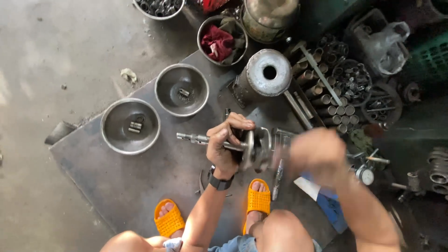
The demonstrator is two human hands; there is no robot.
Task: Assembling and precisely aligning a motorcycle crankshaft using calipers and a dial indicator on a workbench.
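Note:
My left hand point(226, 142), with a dark watch on the wrist, grips a metal shaft assembly point(242, 147) that has a splined end pointing left and a round flange in the middle. It is held level above a dark mat point(140, 182). My right hand point(315, 151) is blurred with motion at the assembly's right end. Whether it holds a tool or a part cannot be made out. My feet in orange slippers point(169, 219) rest on the mat below.
Two steel bowls point(131, 125) point(182, 89) with small metal parts sit on the mat at left. A steel cylinder with a hole point(268, 73) stands behind. A bowl of rags point(222, 41), a tray of sockets point(326, 98) and a dial gauge point(367, 175) lie around.

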